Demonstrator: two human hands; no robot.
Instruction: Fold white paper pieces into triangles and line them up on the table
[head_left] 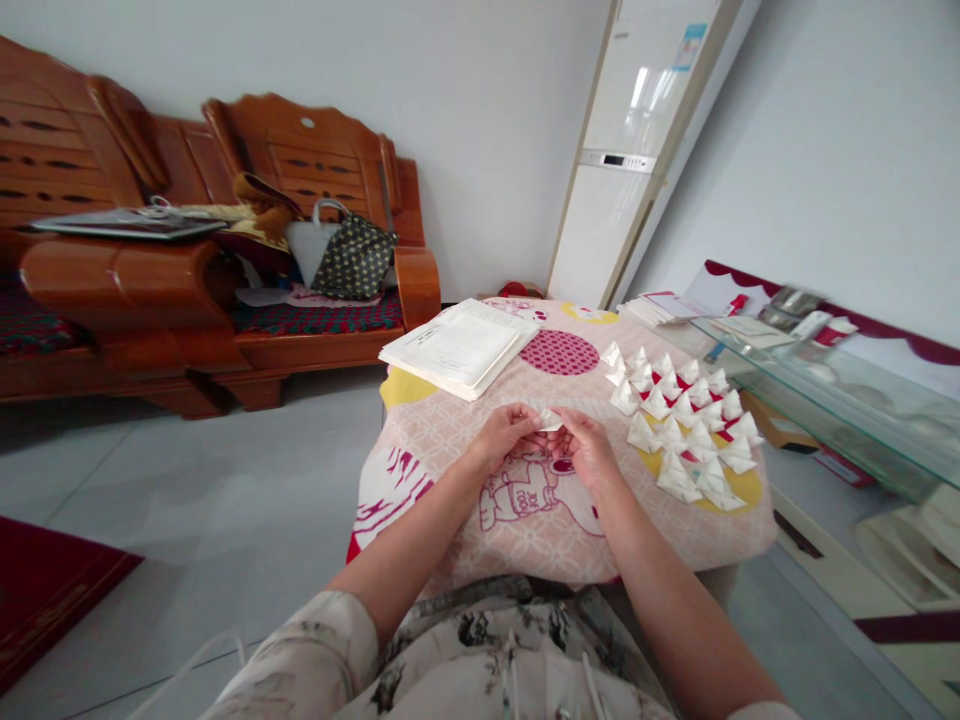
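A small folded white paper (551, 421) is pinched between my two hands above the patterned cloth. My left hand (511, 436) closes on its left end, and my right hand (583, 443) grips its right end. Several folded paper pieces with pointed tips (672, 432) stand in rows on the cloth to the right of my hands. Beyond my left hand lies a stack of white paper sheets (461, 345), flat on the cloth.
The pink patterned cloth (442, 500) covers the table. A glass-topped cabinet (862, 420) with cups and papers runs along the right. Wooden seats (315, 165) with a dark patterned bag (354, 257) stand at the back left. A tall white appliance (611, 215) is behind the table.
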